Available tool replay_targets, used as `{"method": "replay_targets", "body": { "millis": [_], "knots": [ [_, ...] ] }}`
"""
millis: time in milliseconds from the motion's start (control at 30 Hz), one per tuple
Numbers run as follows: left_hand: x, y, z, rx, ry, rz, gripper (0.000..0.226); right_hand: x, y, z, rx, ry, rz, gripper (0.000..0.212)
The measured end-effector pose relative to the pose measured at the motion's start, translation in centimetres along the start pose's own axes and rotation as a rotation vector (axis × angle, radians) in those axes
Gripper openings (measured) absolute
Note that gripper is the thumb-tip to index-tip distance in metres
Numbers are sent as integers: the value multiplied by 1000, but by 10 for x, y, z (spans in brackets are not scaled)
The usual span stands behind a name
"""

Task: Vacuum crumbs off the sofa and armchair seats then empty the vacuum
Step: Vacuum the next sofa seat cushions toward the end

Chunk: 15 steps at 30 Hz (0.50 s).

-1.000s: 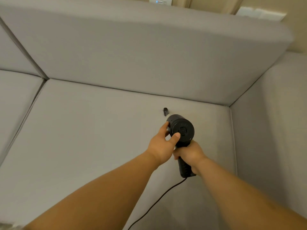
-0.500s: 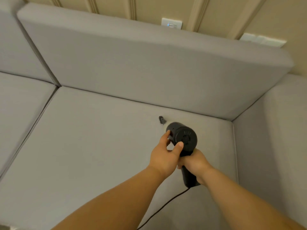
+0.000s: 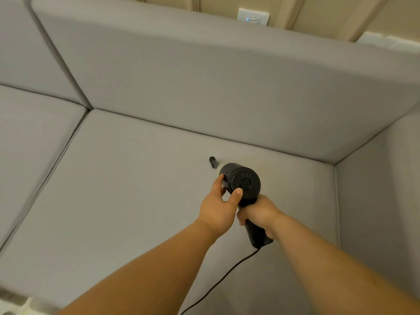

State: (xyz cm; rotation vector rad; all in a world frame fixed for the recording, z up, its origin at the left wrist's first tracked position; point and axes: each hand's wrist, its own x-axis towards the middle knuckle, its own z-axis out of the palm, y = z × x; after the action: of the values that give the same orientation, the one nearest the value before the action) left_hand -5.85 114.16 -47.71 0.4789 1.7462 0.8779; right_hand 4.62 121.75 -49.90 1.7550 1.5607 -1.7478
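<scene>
A black handheld vacuum (image 3: pixel 244 183) points away from me over the grey sofa seat cushion (image 3: pixel 136 201). Its narrow nozzle tip (image 3: pixel 212 162) touches or hovers just above the cushion near the back crease. My right hand (image 3: pixel 259 212) grips the vacuum's handle. My left hand (image 3: pixel 221 205) holds the round body from the left, thumb on its rear face and fingers curled round the side. A black cord (image 3: pixel 227 271) trails from the handle toward me. No crumbs show on the cushion.
The grey back cushion (image 3: pixel 227 87) rises behind the seat and the sofa arm (image 3: pixel 381 189) closes off the right side. A second seat cushion (image 3: pixel 34 137) lies to the left across a seam. A white wall switch plate (image 3: pixel 253 17) sits above the backrest.
The vacuum and both hands have shifted slightly left and toward the back crease. My view has tilted up, showing more of the wall and backrest.
</scene>
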Motion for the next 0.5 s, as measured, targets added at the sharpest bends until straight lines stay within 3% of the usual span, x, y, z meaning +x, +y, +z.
{"method": "replay_targets", "body": {
  "millis": [500],
  "knots": [
    [-92, -48, 46, 12, 7, -66, 65, -71, 87, 9, -43, -70, 30, 27]
  ]
}}
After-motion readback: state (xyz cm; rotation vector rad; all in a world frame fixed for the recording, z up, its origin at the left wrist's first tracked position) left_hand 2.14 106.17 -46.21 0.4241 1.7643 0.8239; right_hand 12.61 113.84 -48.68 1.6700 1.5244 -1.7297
